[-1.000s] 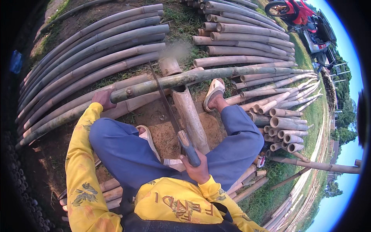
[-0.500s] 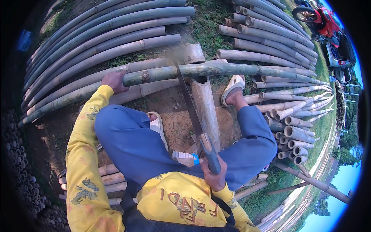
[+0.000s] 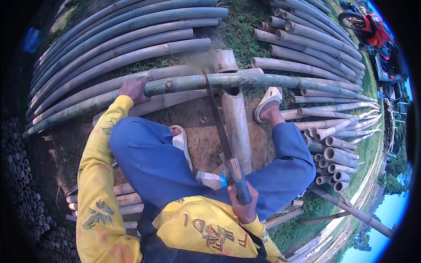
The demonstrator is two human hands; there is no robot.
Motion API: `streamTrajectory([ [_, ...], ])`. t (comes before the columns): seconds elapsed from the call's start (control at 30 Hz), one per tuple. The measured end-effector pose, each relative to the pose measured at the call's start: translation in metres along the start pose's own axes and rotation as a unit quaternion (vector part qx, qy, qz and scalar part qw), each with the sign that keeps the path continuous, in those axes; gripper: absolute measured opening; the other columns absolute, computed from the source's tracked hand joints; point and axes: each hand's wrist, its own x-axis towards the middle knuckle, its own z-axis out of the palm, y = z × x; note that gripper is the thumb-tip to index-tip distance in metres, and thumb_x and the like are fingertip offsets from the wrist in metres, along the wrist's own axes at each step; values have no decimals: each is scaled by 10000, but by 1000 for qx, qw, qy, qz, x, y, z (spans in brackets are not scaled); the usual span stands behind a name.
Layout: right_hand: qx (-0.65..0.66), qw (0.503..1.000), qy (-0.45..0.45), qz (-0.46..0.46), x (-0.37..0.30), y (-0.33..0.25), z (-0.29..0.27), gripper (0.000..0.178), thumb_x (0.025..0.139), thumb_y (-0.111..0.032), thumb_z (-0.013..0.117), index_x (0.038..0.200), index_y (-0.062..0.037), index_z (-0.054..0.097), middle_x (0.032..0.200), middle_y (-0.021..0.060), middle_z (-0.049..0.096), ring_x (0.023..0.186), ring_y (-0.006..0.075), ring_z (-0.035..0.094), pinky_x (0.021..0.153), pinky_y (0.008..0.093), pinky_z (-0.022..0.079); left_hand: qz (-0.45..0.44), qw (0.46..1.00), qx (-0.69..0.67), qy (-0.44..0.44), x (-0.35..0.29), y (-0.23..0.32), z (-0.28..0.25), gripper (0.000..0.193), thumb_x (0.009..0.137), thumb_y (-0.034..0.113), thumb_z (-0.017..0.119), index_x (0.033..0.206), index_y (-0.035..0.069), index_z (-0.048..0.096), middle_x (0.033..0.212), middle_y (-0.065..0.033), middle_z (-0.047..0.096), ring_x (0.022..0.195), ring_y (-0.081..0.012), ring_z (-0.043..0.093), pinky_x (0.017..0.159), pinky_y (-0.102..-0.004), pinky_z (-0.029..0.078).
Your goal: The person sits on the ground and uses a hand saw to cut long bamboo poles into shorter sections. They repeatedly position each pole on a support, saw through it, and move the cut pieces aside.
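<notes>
A long green bamboo pole point(image 3: 188, 82) lies crosswise in front of me, over a thick upright-leaning bamboo post point(image 3: 237, 127). My left hand point(image 3: 135, 90) is wrapped round the pole, left of the post. In my right hand point(image 3: 244, 204) is the dark handle of a handsaw point(image 3: 220, 131), near my lap. Its long blade runs away from me and crosses the pole just left of the post, with the edge against the bamboo. How deep the blade sits cannot be made out. A blurry smudge covers the blade's far end.
Long bamboo poles point(image 3: 153, 55) lie in rows at the far left, more point(image 3: 315, 39) at the far right. Cut bamboo ends point(image 3: 337, 155) are stacked by my right knee. My sandalled feet flank the post. A red motorcycle point(image 3: 379, 33) stands at the far right.
The saw and my right hand have shifted only slightly, with the blade still across the pole. My left hand keeps its hold. The whole view has moved a little.
</notes>
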Motion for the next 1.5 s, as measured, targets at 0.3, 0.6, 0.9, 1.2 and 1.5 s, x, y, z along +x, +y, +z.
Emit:
streamTrajectory([
  [0.3,45,998,-13,-37,18,11,0,327,873,-60,779,1190,-4,718,883,67,724,828,78,638,784,291,537,-3,1000,8,-26,-8,-15,-6,742,697,483,835,1317,122,648,1079,-212,755,1016,-394,732,949,-521,569],
  [0.6,8,999,-43,-31,109,24,39,262,897,-132,767,1110,7,705,804,48,655,747,98,570,704,317,508,-2,1000,13,-27,2,-8,3,767,675,542,837,1278,96,675,1085,-182,763,1018,-358,738,935,-476,580],
  [0.9,-10,997,0,-74,76,10,13,209,896,-114,755,1062,-1,698,784,54,674,740,92,569,676,317,480,1,1000,22,-12,3,4,3,797,666,507,845,1321,104,638,1089,-196,759,999,-373,740,937,-479,583],
  [1.2,13,999,-14,-27,-32,-9,-33,294,893,-111,740,1174,-31,705,877,114,702,798,153,648,797,320,529,-11,999,26,-25,6,2,1,833,646,494,877,1317,67,632,1126,-202,749,1044,-382,727,965,-475,569],
  [1.5,13,999,-25,-33,11,-4,-10,248,902,-138,745,1107,-15,678,777,84,629,708,148,566,699,328,496,-27,1000,4,-10,7,-9,18,856,644,450,875,1398,139,614,1100,-193,747,1064,-381,708,980,-485,531],
])
